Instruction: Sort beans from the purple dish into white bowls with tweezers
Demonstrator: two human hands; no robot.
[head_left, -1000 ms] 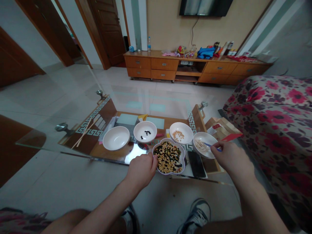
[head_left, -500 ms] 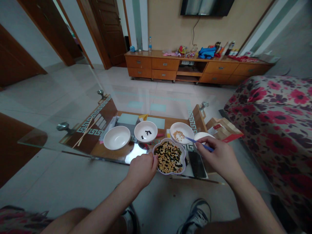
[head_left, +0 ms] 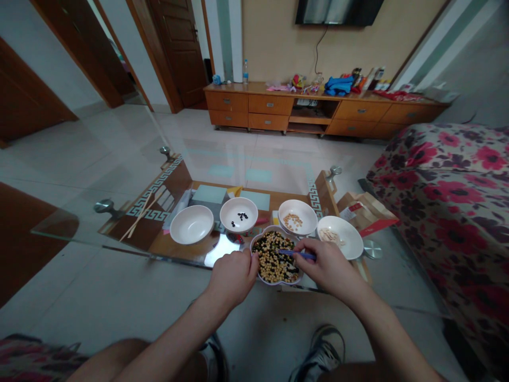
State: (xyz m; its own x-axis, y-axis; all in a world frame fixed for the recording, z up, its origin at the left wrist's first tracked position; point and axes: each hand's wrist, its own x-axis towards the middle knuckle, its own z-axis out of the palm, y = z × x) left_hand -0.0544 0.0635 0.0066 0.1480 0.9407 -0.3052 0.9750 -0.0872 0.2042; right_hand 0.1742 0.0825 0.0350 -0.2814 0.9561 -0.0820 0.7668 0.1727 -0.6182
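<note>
A flower-shaped bowl (head_left: 274, 257) of mixed dark and yellow beans stands at the near edge of a glass table (head_left: 119, 212). My left hand (head_left: 234, 276) is closed against the bowl's left rim. My right hand (head_left: 326, 265) pinches blue tweezers (head_left: 296, 254) whose tips reach over the beans. Behind stand small white bowls: an empty one (head_left: 191, 224), one with a few black beans (head_left: 238, 214), one with yellow beans (head_left: 297, 216) and one with pale seeds (head_left: 340, 236).
Wooden chopsticks (head_left: 141, 214) lie on the table's left part. A cardboard box (head_left: 368, 213) sits to the right, beside a floral sofa (head_left: 445, 180). A wooden TV cabinet (head_left: 318, 109) lines the far wall. My shoes (head_left: 328, 345) rest on the tiled floor.
My right hand has carried the blue tweezers leftward, from the pale-seed bowl to over the mixed-bean bowl. My left hand has stayed at the bowl's rim.
</note>
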